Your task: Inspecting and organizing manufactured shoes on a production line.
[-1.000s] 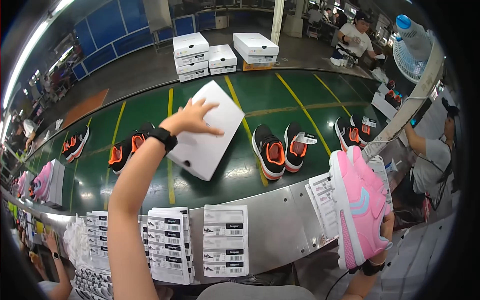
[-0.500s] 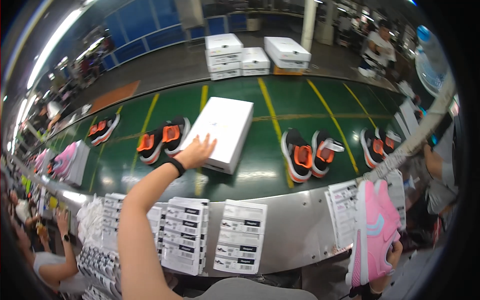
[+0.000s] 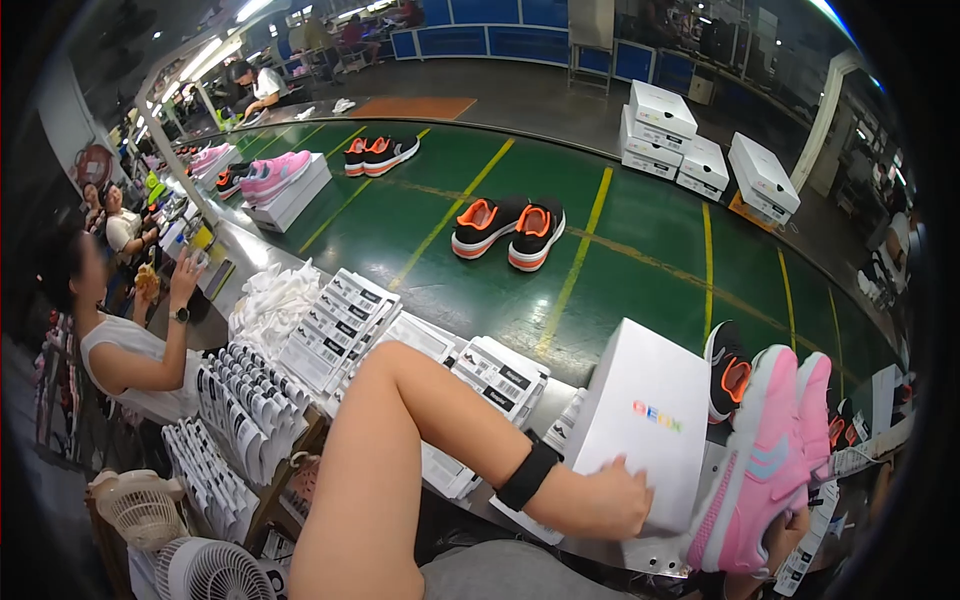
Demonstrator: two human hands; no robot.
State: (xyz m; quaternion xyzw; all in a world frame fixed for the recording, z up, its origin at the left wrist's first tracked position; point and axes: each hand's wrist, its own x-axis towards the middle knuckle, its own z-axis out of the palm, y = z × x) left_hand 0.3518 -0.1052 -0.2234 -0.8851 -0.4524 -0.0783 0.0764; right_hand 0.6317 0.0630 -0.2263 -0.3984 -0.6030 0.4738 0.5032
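My left hand (image 3: 605,498), with a black band on the wrist, has its fingers curled at the near part of a white shoebox (image 3: 640,390), which stands tilted at the belt's near edge. In my right hand (image 3: 785,535), mostly hidden behind them, is a pair of pink sneakers (image 3: 765,460) with white soles and a pale blue stripe. The sneakers are upright, just right of the box. A black and orange sneaker (image 3: 728,372) shows partly behind the box.
Black and orange sneakers (image 3: 510,232) stand on the green belt (image 3: 420,260). Label sheets (image 3: 340,325) and white crumpled paper (image 3: 275,300) lie along the near ledge. White shoeboxes (image 3: 660,125) are stacked beyond the belt. A person (image 3: 140,345) sits at left near two fans (image 3: 205,570).
My left hand has brought the white shoebox from mid-belt to the near right, beside the pink sneakers. Its spread fingers have curled. The view has turned leftward.
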